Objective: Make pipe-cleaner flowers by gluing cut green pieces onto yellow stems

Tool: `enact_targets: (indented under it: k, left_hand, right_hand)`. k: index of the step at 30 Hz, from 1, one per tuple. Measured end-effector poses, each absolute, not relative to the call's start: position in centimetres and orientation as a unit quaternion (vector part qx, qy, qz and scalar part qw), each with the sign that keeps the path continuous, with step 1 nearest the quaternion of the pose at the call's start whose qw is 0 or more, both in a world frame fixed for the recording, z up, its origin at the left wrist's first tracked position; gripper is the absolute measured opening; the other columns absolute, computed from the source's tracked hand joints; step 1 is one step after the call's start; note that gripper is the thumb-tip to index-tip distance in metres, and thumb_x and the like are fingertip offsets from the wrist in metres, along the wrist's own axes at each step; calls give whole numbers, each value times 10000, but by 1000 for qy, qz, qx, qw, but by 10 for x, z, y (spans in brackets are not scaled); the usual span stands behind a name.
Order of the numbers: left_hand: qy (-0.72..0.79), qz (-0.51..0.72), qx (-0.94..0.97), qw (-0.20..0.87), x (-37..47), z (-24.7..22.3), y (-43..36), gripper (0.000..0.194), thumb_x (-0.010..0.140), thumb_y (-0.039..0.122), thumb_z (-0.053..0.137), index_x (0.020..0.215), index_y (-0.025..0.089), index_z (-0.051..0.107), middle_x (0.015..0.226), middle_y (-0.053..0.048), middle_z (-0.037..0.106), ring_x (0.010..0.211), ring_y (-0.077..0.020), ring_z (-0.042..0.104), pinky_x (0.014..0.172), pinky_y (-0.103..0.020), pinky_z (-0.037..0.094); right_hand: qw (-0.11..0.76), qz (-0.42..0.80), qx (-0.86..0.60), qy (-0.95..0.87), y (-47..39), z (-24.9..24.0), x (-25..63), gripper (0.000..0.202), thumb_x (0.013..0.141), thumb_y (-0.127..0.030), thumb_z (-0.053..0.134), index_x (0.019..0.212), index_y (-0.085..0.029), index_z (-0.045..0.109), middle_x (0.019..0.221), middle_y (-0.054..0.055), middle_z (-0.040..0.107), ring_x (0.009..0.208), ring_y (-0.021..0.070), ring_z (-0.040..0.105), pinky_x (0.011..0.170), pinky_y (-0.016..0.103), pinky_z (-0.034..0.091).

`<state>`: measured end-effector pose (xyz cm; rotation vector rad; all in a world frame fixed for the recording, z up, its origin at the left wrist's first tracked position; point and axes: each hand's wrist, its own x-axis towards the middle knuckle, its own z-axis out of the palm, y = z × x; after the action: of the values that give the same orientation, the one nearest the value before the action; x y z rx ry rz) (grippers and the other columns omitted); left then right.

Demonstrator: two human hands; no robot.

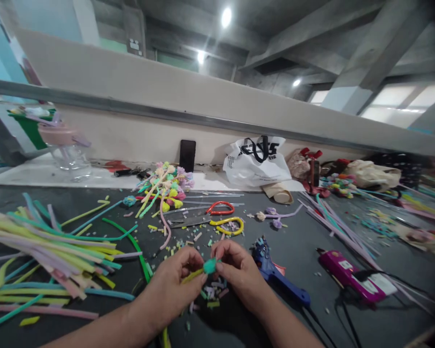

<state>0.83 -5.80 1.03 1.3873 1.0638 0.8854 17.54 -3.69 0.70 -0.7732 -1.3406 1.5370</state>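
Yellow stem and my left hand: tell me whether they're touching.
Touching. The head view shows the yellow stem pinched between the thumb and fingers of the left hand.

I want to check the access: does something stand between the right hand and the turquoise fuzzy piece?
Nothing visible does: fingers of the right hand touch the turquoise fuzzy piece, and the left hand holds the yellow stem beside it.
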Motion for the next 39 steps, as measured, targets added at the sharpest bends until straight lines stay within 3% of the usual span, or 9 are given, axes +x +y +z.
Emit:
enact_targets:
  k: [9,20,23,27,31,36,39]
  left_hand:
    - [486,366,670,425,2,0,-53,171,766,358,512,730,194,550,637,12,539,591,-116,477,530,-202,362]
    - [494,336,709,374,-1,3,-51,120,750,271,519,699,194,595,651,2,566,615,-120,510,564,-200,363]
    - [493,349,671,430,1,1,-49,118,742,281,530,696,184,578,628,10,561,589,-111,508,533,-193,365]
    - [474,329,551,603,3,1,-43,160,752,338,516,738,178,517,470,54,514,378,-68,423,381,-164,308]
    - [422,310,459,718,3,3,-40,237,733,393,546,691,164,501,398,65,491,291,-34,342,313,-135,255]
    - [392,305,427,755,3,4,-41,233,717,384,577,704,162,511,404,67,493,279,-16,320,294,-120,211]
    - [407,317,443,733,3,3,-41,232,711,377,583,786,172,507,423,72,507,285,-22,335,302,-122,214]
  right_hand:
    - [448,629,-348,-532,-35,5,174,152,681,-236,690,726,-180,556,820,1,508,655,98,476,570,203,406]
    - [436,646,-361,-511,-35,2,172,144,677,-201,689,713,-174,552,805,-17,515,575,65,490,545,194,404]
    - [424,646,-370,-516,-35,2,173,131,706,-226,668,746,-179,553,784,-17,520,576,71,496,550,201,405]
    - [401,639,-365,-545,-37,5,176,228,738,-292,642,926,-210,541,711,-19,522,602,96,495,565,212,395]
    - [439,597,-346,-576,-38,10,178,322,683,-292,690,964,-232,546,827,4,512,677,111,473,579,212,388]
    - [446,530,-363,-624,-39,10,178,168,697,-272,672,839,-207,610,858,27,503,731,133,473,606,231,408]
    - [440,550,-371,-606,-38,10,177,140,694,-278,674,788,-195,611,820,17,506,667,119,483,565,226,416]
